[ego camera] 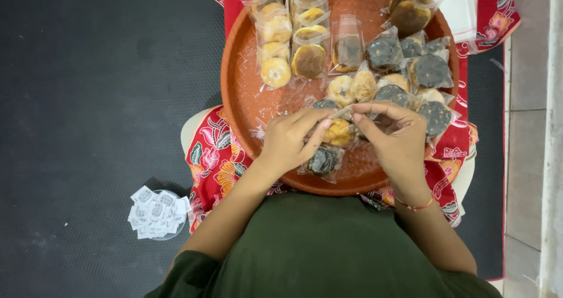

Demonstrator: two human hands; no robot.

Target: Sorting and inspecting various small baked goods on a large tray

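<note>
Dark floor mat (88, 99), floral cloth (214, 157), sachet pile (157, 212)

Orange-brown tray (240, 69), red floral cloth (214, 157), dark green shirt (328, 251)

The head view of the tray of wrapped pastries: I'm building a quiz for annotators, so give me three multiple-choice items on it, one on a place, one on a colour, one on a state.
1. Where does the small bowl of white paper packets stand?
A. On the tray
B. On the dark floor mat by the person's left side
C. On the tiled strip at the right

2. What colour is the round tray?
A. Orange-brown
B. Blue
C. White

3. How do the hands stand?
A. Both rest flat on the floor
B. One is raised out of view
C. Left hand and right hand meet over a golden pastry in a clear wrapper

Answers: 1 B, the bowl sits on the mat, apart from the tray. 2 A, its bare rim shows orange-brown. 3 C, the fingertips of both pinch the wrapper's top above the tray.
</note>
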